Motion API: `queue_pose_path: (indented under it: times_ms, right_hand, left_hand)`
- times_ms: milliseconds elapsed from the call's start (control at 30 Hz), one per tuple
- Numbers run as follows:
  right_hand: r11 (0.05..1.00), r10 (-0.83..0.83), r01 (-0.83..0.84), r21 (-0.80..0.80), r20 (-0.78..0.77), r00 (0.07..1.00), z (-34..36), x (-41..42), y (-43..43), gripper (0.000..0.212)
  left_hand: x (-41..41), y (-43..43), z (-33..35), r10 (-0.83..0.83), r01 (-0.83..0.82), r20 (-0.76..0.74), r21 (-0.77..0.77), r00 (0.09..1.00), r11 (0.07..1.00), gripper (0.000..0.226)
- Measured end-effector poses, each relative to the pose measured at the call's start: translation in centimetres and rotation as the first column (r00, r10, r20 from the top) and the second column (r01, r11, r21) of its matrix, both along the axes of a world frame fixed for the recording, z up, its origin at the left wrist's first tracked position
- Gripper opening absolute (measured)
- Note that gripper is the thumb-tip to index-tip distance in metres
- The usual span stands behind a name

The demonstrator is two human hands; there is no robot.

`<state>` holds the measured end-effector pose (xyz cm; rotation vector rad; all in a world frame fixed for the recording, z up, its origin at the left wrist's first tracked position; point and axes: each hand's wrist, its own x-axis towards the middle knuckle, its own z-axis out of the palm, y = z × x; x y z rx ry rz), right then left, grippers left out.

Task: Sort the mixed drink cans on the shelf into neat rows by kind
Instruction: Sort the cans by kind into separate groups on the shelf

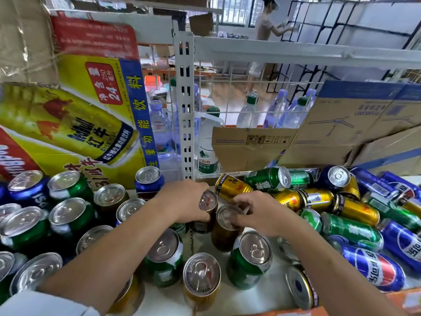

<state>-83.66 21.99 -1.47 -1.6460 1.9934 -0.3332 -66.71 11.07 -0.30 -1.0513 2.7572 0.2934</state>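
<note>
My left hand [182,200] grips an upright gold can [207,201] near the middle of the white shelf [255,299]. Just to its right, my right hand [259,213] holds the rim of a second upright gold can [226,226]. Green cans [250,258] and a gold can [201,277] stand upright in front of my hands. On the left stand blue cans [29,188] and green cans [70,215] in rows. To the right lies a loose heap of gold cans [319,199], green cans [350,229] and blue cans [373,267] on their sides.
A yellow and red drinks carton [75,115] leans at the back left. A white shelf upright [185,106] stands behind my hands. Water bottles [248,110] and cardboard boxes [337,124] fill the back right. A person [264,30] stands far off.
</note>
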Motion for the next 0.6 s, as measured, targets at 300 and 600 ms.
queue_pose_path:
  times_ms: [300, 600]
  right_hand:
    - [0.993, -0.095, 0.069, -0.099, -0.290, 0.952, -0.5, -5.9, 1.1, 0.022]
    - [0.992, 0.123, -0.112, 0.056, -0.608, 0.784, -4.2, -7.5, 1.1, 0.049]
  left_hand:
    - [-2.6, 0.0, 1.5, 0.012, -0.008, -0.032, 0.119, 0.999, 0.993, 0.048]
    - [-10.7, 0.6, -0.9, -0.093, 0.092, 0.052, 0.014, 0.994, 0.996, 0.032]
